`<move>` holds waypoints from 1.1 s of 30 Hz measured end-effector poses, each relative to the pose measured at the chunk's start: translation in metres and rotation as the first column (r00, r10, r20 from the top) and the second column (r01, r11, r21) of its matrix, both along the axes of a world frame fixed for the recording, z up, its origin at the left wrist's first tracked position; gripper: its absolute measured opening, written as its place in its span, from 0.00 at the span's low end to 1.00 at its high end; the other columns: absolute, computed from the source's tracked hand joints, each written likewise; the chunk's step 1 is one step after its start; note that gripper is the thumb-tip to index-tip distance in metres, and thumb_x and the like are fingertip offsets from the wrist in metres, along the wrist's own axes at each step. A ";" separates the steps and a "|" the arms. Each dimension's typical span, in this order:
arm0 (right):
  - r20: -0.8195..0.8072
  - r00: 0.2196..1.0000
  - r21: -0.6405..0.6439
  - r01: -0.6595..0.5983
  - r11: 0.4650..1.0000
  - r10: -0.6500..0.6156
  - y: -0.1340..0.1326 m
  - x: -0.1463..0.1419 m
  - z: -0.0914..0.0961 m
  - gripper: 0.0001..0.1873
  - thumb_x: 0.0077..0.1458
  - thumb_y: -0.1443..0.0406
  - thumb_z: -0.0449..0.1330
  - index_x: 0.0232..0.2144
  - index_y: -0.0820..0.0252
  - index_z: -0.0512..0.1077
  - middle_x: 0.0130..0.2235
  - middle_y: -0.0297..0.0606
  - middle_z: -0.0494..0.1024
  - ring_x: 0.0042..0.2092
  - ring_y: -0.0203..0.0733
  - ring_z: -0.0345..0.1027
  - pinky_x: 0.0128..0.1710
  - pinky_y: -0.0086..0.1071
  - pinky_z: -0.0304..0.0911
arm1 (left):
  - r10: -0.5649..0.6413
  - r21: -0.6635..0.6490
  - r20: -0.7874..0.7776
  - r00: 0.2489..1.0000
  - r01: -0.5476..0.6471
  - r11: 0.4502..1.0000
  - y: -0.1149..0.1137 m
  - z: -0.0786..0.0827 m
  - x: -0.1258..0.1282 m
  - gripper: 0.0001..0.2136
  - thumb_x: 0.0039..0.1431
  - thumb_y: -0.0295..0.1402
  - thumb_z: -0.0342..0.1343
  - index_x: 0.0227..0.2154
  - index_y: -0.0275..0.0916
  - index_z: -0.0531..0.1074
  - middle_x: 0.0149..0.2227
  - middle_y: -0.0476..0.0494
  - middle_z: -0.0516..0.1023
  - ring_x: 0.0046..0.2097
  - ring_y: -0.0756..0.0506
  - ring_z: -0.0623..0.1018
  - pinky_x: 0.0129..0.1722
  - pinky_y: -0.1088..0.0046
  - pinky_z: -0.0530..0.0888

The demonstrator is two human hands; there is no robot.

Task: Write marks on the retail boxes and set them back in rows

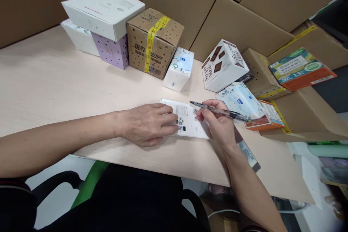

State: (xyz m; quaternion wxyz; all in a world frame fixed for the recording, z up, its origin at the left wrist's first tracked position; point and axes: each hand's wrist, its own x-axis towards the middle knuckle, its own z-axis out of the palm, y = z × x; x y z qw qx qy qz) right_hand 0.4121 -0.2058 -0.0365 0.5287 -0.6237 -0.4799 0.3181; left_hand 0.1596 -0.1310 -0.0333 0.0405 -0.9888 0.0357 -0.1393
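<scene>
A flat white printed box or booklet [191,123] lies on the table in front of me, with small print and a code on its left part. My left hand [149,125] rests palm down on its left end, fingers stretched over the edge. In my right hand [219,121] a pen [217,110] is pinched between thumb and fingers, its dark end pointing left above the white surface. The right hand hides the right end of the white item. Under my right wrist lies a dark, flat printed pack [248,156], partly covered.
Along the back stand a brown carton [154,43] with yellow tape, a white box [106,11] on a purple box [112,49], and a tissue pack [179,69]. To the right are a Super Meal box [224,65], a blue floral pack [240,99] and several cartons. Cardboard walls the table [40,79].
</scene>
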 end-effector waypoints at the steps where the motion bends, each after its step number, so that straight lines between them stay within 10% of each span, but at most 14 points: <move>1: 0.004 1.000 0.009 0.016 1.000 -0.016 -0.001 -0.001 0.000 0.09 0.55 0.61 0.65 0.36 0.55 0.69 0.26 0.29 0.79 0.26 0.35 0.72 0.28 0.30 0.69 | -0.001 0.004 0.021 1.000 0.001 1.000 0.000 -0.001 0.000 0.17 0.65 0.38 0.56 0.52 0.35 0.73 0.50 0.34 0.77 0.50 0.36 0.76 0.50 0.58 0.76; 33: 0.127 0.992 -0.006 -0.018 1.000 0.018 -0.002 -0.003 -0.004 0.12 0.63 0.54 0.61 0.36 0.56 0.71 0.26 0.32 0.78 0.24 0.33 0.68 0.23 0.28 0.63 | 0.052 0.009 0.165 0.985 -0.054 0.998 -0.002 -0.011 0.005 0.14 0.71 0.37 0.53 0.52 0.35 0.75 0.56 0.35 0.79 0.49 0.39 0.78 0.49 0.60 0.77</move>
